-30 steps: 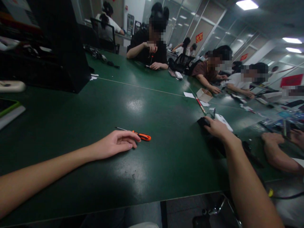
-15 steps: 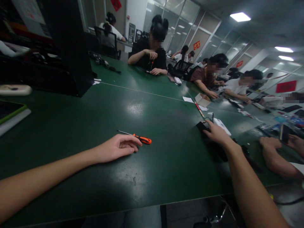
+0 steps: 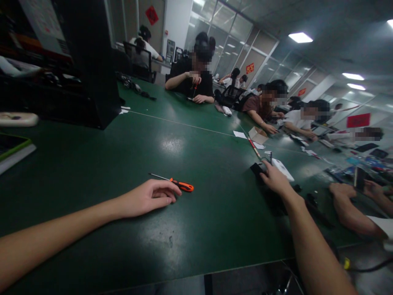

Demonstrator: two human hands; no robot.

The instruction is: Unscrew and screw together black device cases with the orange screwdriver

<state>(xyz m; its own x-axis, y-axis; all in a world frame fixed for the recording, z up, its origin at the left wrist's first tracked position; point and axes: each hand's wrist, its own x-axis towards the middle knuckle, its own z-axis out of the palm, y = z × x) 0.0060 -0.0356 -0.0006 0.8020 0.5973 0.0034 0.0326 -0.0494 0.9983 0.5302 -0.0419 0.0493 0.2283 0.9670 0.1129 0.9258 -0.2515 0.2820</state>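
Observation:
My left hand point(image 3: 156, 197) rests on the green table point(image 3: 208, 221) with its fingers loosely bent and apart, holding nothing. Just beyond its fingertips lies a screwdriver point(image 3: 183, 185) with an orange and black handle, its thin metal shaft pointing left; the fingers partly overlap it in view. On the right, my right hand point(image 3: 275, 177) reaches forward, thumb and fingers closed on a small black flat object point(image 3: 257, 170) whose exact kind I cannot make out. A white flat item point(image 3: 283, 169) lies right beside that hand.
A black shelf point(image 3: 89, 82) stands at the left, near a green-edged device point(image 3: 14, 149). An open cardboard box point(image 3: 258, 135) and papers point(image 3: 240, 134) lie beyond my right hand. A neighbour's hand point(image 3: 344, 190) is at the right; a person opposite holds a screwdriver.
The camera view has turned a little, so the scene sits slightly lower and further left. Both hands keep about the same places on the table; the orange screwdriver has not moved.

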